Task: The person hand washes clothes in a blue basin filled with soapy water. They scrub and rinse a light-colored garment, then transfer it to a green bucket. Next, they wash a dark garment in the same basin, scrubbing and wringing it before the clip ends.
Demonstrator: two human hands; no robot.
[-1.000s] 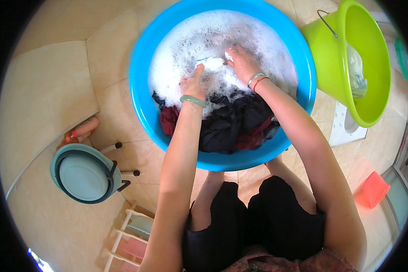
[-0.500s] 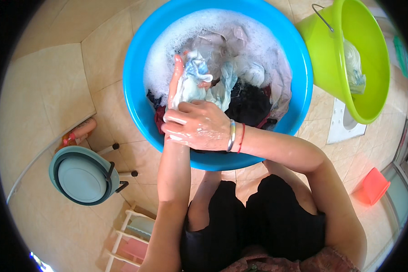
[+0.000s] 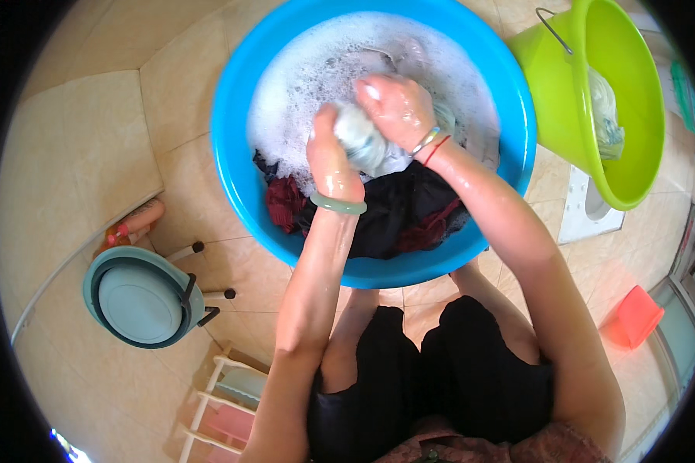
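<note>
A large blue basin (image 3: pixel 232 154) of foamy water stands in front of my legs. Over it, my left hand (image 3: pixel 332 158), with a pale green bangle at its wrist, is closed round a wet white-and-blue cloth (image 3: pixel 363 139). My right hand (image 3: pixel 398 108) is closed in a fist on the same cloth from the right side; its palm side is hidden. Beneath my hands, black clothing (image 3: pixel 398 201) and dark red clothing (image 3: pixel 284 202) lie soaked at the near side of the basin. White suds (image 3: pixel 293 92) cover the water on the far side.
A lime green bucket (image 3: pixel 548 100) tilts at the right, with a white-and-blue cloth (image 3: pixel 606 108) inside. A white floor drain (image 3: pixel 575 220) lies below it. A grey-green folding basin (image 3: pixel 140 305) sits at the left, near a white rack (image 3: pixel 208 401). A coral container (image 3: pixel 633 316) is at the right.
My right hand has moved up and right, off my left wrist and onto the cloth. The cloth is now bunched between both hands, and my left hand has turned over.
</note>
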